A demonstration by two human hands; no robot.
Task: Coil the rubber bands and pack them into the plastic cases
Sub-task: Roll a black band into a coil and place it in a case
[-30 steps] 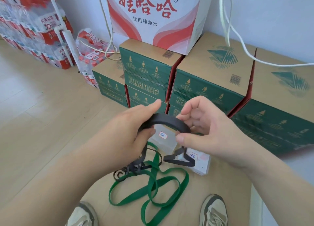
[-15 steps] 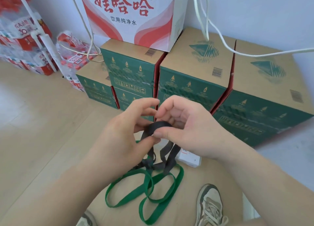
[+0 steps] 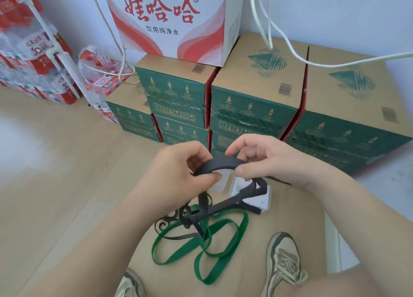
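Nearest the camera, two pale laced shoes show at the lower edge, the right shoe (image 3: 282,265) in full and the left shoe (image 3: 128,285) cut off by the edge. Both stand on a tan sheet (image 3: 297,209) laid over the wooden floor (image 3: 55,162).

Between and just beyond the shoes, a green rubber band (image 3: 201,247) lies flat on the sheet in several loose loops. No hand touches it.

The loose length of a black rubber band (image 3: 220,163) lies tangled across the far loops of the green band. From there it rises to the hands.

Left hand (image 3: 178,173): it grips the black band, thumb under and fingers curled over the left end of the raised arc.

Right hand (image 3: 268,160): it pinches the same band between thumb and forefinger at the right end of the arc. The other fingers are curled above it.

The arc spans the gap between the two hands, held clear of the sheet.

Directly below and behind the hands, two clear plastic cases (image 3: 261,199) rest on the sheet, partly hidden by the hanging band. Whether anything is inside cannot be determined.

Beyond them stand stacked green cartons (image 3: 252,109) with a red-and-white carton (image 3: 174,24) on top. White cables (image 3: 290,51) hang across the cartons. Wrapped bottle packs (image 3: 33,51) stand at far left.
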